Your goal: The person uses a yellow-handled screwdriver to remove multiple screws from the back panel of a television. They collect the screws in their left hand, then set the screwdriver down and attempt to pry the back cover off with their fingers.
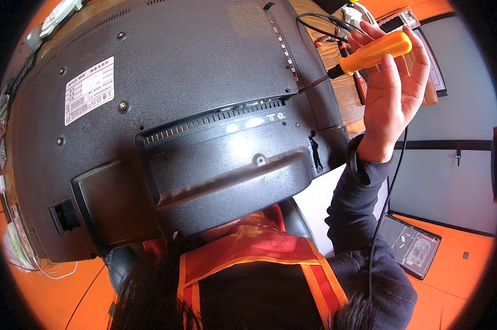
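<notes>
Left hand out of view, grip impossible to tell, white label (89, 91) on the left of a black television back (193, 66), yellow-handled screwdriver (375, 53) across its far right edge, pointing left, grasped in the right hand (394, 93)

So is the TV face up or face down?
Face down: the flat-screen TV has its black back turned up, showing a white label and a row of vent slots.

Screwdriver handle (377, 52) is glowing yellow-orange, TV back (188, 60) is looking black, apron (248, 237) is rocking red with orange trim (314, 287).
</notes>
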Demonstrator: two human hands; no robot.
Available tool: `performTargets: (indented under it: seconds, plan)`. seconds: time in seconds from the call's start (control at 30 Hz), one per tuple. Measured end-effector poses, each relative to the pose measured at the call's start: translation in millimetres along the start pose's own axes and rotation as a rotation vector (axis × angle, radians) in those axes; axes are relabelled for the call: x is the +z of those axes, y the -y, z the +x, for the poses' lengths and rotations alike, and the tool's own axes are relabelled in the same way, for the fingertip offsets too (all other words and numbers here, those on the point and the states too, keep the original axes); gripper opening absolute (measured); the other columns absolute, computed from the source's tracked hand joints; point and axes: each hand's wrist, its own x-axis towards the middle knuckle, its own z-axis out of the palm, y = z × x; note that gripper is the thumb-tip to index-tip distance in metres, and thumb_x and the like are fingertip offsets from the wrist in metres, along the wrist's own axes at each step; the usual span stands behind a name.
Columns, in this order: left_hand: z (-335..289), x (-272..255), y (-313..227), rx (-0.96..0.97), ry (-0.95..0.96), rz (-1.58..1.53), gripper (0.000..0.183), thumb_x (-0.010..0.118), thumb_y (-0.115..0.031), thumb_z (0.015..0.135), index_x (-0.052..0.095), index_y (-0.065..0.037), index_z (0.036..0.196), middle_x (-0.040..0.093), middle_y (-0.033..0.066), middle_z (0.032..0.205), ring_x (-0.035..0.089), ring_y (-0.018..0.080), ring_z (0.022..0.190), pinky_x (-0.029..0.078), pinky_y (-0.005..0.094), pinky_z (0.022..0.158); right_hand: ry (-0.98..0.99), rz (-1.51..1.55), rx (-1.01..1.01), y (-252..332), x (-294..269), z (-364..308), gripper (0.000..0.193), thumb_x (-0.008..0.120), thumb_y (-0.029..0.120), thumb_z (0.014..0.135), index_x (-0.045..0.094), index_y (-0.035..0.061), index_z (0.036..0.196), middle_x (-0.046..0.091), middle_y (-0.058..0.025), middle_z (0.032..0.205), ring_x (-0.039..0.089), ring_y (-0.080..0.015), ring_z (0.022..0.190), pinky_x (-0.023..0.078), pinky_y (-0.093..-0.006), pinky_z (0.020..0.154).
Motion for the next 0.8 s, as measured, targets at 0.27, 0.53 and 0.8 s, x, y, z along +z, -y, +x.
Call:
performTargets:
  seconds: [0.27, 0.53, 0.8]
  plan:
    - [-1, 2, 1, 0.013, -0.002, 0.019, 0.028, 0.034, -0.027, 0.096, 0.044, -0.001, 0.103, 0.046, 0.0085, 0.093, 0.044, 0.0188, 0.084, 0.037, 0.028, 0.075, -0.015, -0.214, -0.109, -14, 12, -1, 0.046, 0.05, 0.005, 0.09, 0.03, 0.0074, 0.131, 0.059, -0.0181, 0.095, 0.062, -0.0213, 0.086, 0.052, -0.0319, 0.075]
    - [-4, 1, 2, 0.017, -0.003, 0.025, 0.028, 0.034, -0.027, 0.096, 0.044, -0.002, 0.1, 0.044, 0.0074, 0.09, 0.042, 0.018, 0.081, 0.036, 0.0276, 0.073, -0.11, -0.134, -0.056, -14, 13, -2, 0.044, 0.041, 0.007, 0.092, 0.024, 0.0098, 0.132, 0.057, -0.0191, 0.095, 0.061, -0.0206, 0.078, 0.053, -0.0346, 0.073]
    - [-2, 0, 2, 0.023, -0.008, 0.024, 0.028, 0.033, -0.028, 0.096, 0.044, -0.002, 0.097, 0.043, 0.0063, 0.086, 0.041, 0.0173, 0.078, 0.035, 0.0272, 0.07, -0.064, -0.032, -0.098, -14, 13, -7, 0.056, 0.047, 0.0, 0.089, 0.017, 0.0123, 0.135, 0.057, -0.0237, 0.102, 0.061, -0.0253, 0.087, 0.053, -0.0385, 0.076]
